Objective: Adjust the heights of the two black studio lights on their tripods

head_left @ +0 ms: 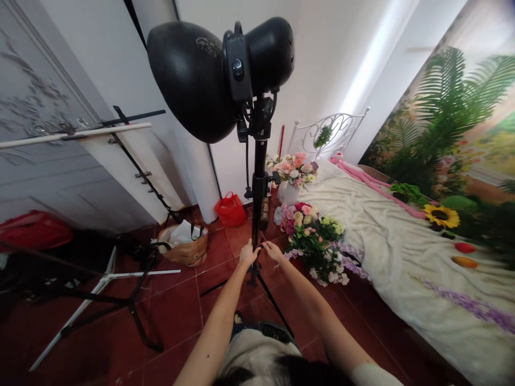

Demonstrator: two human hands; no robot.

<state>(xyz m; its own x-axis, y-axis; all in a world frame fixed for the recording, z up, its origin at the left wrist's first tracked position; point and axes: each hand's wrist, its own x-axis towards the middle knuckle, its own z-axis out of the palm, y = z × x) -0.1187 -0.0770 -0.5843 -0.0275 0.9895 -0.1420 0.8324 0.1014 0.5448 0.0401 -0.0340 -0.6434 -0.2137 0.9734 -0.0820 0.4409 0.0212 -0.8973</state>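
Observation:
Right in front of me rises a black light stand (259, 161), with a large black studio light (189, 75) on top, its reflector dish turned to the left. Around the lower pole is my left hand (248, 254), its fingers closed on it. My right hand (272, 251) pinches a small dark part at the right side of the pole, probably a knob; the fingers mostly cover it. Below the hands the stand's legs spread over the red tiled floor (173, 316). A cable hangs from the light beside the pole.
Artificial flowers (309, 225) stand close on the right, beside a bed with a cream cover (386, 230). To the left are a wicker basket (189, 249), a red bag (230, 210), a white stand leg (96, 289) and a clamp-hung backdrop bar (100, 131).

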